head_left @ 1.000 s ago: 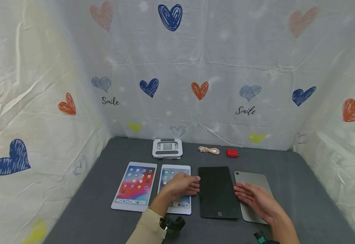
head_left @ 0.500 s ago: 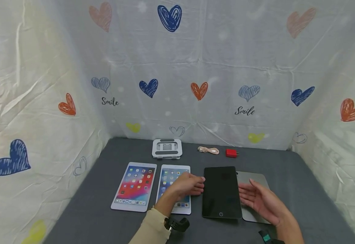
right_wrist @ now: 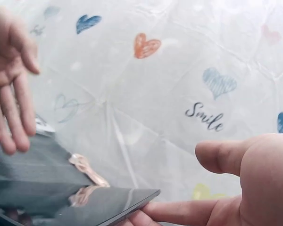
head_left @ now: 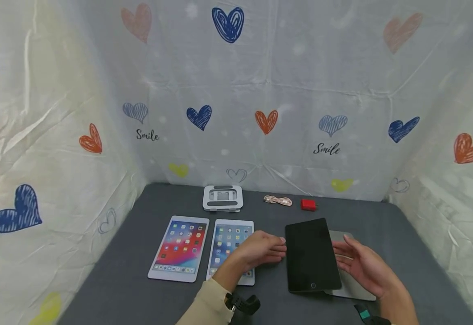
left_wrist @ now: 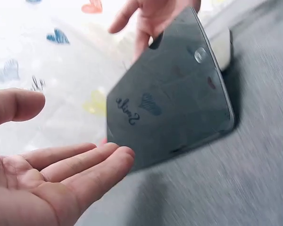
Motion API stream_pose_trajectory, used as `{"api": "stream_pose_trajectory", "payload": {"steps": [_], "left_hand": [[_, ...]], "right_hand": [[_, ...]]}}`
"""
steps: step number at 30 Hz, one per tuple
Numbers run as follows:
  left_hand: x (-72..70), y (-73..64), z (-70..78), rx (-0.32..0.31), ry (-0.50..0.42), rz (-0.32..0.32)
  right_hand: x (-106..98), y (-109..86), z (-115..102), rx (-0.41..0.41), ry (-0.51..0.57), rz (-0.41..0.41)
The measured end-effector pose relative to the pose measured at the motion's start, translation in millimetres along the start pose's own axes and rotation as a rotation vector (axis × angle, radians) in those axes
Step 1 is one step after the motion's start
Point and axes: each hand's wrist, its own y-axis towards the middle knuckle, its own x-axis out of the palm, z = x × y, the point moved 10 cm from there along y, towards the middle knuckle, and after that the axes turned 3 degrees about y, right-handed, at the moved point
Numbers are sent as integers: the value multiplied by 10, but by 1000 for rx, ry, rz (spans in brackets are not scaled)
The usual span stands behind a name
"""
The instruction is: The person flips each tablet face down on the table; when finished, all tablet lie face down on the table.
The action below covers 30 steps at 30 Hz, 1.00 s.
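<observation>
A black tablet with a round home button is tilted between my two hands, raised off the table with a shadow under it. Straight fingers of my left hand meet its left edge; in the left wrist view the thumb stands well apart. On the other side, my right hand has its extended fingers at and under the right edge, thumb up, as the right wrist view shows. A silver tablet lies back up on the table, partly covered by the black one and my right hand.
Two white tablets with lit screens, one on the left and one nearer the middle, lie on the grey table. Behind them are a folded white stand, a bundled cable and a red charger plug. Heart-printed curtains surround the table.
The black tablet has moved right between both hands, and has become tilted and raised. It now overlaps the silver tablet. Both hands have shifted right with it.
</observation>
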Motion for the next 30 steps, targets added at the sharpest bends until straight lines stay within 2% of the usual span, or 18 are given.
{"api": "stream_pose_trajectory", "payload": {"steps": [5, 10, 15, 21, 30], "left_hand": [[227, 22, 291, 39, -55, -93], [499, 64, 522, 40, -95, -190], [641, 97, 650, 33, -106, -212], [634, 135, 728, 43, -115, -181], [465, 94, 745, 63, -120, -119]], "right_hand": [[-56, -67, -118, 3, -92, 73], [44, -63, -230, -15, -143, 84], [188, -59, -344, -36, -168, 79], [373, -41, -498, -53, -208, 80], [684, 21, -651, -121, -192, 47]]}}
